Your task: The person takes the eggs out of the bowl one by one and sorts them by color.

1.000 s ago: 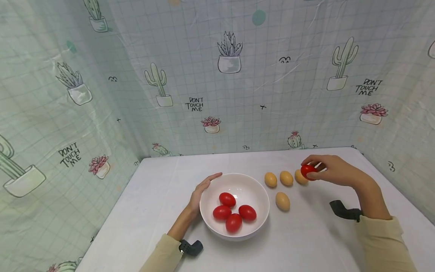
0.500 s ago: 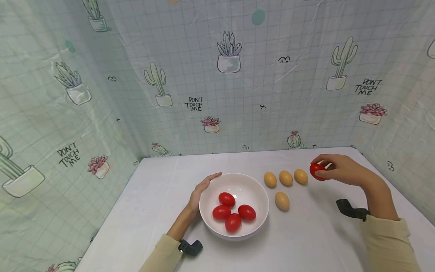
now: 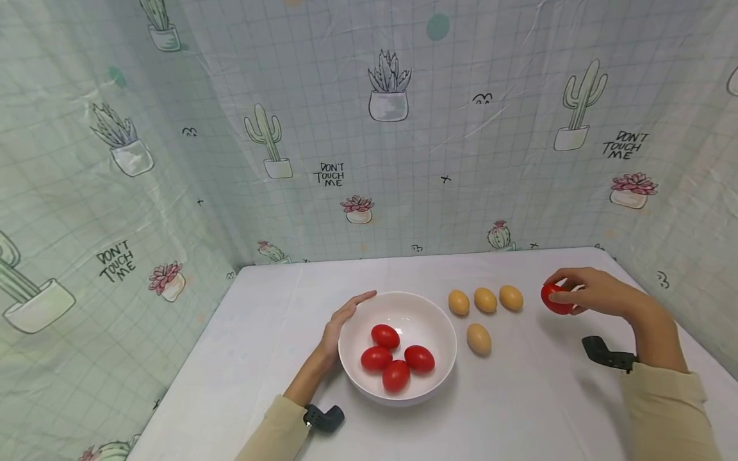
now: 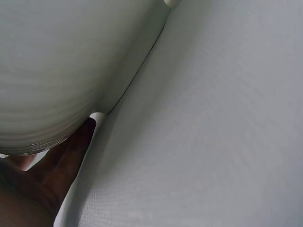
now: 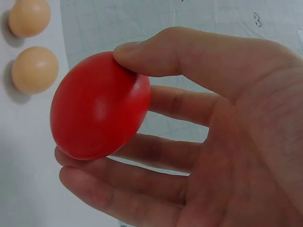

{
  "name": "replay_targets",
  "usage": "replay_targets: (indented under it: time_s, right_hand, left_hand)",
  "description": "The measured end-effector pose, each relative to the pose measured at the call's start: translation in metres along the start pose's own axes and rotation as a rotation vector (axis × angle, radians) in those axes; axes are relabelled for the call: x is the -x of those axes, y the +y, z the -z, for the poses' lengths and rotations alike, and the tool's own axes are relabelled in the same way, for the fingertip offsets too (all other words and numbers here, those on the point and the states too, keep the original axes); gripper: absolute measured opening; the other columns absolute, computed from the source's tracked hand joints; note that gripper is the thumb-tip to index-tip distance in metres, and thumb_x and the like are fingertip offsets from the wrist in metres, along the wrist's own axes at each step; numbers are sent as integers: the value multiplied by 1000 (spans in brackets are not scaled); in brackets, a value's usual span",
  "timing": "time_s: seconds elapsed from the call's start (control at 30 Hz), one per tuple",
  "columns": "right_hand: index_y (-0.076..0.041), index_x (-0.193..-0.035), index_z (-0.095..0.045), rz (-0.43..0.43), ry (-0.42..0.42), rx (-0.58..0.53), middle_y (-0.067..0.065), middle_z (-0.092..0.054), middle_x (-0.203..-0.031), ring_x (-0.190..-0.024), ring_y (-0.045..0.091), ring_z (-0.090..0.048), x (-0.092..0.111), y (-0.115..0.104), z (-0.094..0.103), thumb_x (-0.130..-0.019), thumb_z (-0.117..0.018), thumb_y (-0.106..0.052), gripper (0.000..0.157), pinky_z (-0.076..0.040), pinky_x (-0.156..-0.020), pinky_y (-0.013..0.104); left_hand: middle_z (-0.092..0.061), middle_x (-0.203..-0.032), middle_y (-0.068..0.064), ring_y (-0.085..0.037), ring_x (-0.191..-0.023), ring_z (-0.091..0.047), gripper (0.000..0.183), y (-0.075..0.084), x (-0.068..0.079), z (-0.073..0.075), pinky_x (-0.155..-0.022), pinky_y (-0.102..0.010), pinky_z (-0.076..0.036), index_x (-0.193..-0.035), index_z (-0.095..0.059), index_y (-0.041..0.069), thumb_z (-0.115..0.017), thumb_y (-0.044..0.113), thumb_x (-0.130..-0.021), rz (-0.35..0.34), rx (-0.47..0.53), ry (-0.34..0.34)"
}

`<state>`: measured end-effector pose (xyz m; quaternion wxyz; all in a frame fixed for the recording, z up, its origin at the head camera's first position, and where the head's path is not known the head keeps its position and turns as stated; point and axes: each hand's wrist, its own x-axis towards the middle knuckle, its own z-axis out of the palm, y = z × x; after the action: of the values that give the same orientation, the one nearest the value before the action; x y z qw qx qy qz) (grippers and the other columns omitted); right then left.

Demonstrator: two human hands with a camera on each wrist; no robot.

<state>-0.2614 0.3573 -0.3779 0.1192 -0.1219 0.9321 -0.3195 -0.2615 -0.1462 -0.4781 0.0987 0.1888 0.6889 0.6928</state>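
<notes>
My right hand (image 3: pixel 605 293) holds a red egg (image 5: pixel 97 111) over the right side of the table, its thumb on top and its fingers beneath and behind. To the left of it, three brown eggs (image 3: pixel 485 299) form a row, and another brown egg (image 3: pixel 479 339) lies in front of them. A white bowl (image 3: pixel 429 320) stands mid-table with several red eggs (image 3: pixel 396 376) in its bottom. Against the bowl's left side rests my left hand (image 3: pixel 333 333), fingers extended along the outer wall; the left wrist view shows those fingers (image 4: pixel 71 156) by the bowl's underside.
The white table (image 3: pixel 271 320) ends at a patterned cloth (image 3: pixel 323 128) hung behind it and along both sides. Each wrist carries a black camera mount (image 3: pixel 608 355) near the sleeve.
My right hand has moved right, away from the row of brown eggs, carrying the red egg. The third brown egg, partly covered before, now shows fully. The left hand and bowl stay put.
</notes>
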Motion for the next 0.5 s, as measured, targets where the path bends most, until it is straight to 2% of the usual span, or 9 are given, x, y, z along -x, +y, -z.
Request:
replay_targets:
  time_s: [0.23, 0.37, 0.5]
  right_hand:
    - [11, -133, -50, -46, -73, -30, 26, -63, -119, -102, 29, -63, -2, 15, -1, -96, -69, -22, 53, -66, -79, 42]
    - [11, -133, -49, -126, -156, -91, 25, -61, -120, -102, 28, -63, -5, 21, -4, -98, -66, -24, 52, -65, -82, 43]
    - [9, -129, -54, -197, -232, -136, 17, -62, -114, -93, 24, -66, -8, 24, -9, -101, -62, -26, 46, -65, -85, 43]
  left_hand:
    - [-39, -166, -5, -33, -148, -46, 56, 0, 0, 0, -112, -31, -50, -159, -40, 19, -14, 31, -111, -1, 9, -11]
    - [-40, -165, -6, -32, -147, -48, 56, -1, -1, 1, -111, -31, -51, -159, -41, 19, -14, 31, -111, 0, 15, -8]
    - [-41, -164, -5, -28, -145, -50, 56, -2, -1, 1, -110, -28, -51, -158, -41, 19, -14, 32, -111, 3, 17, 1]
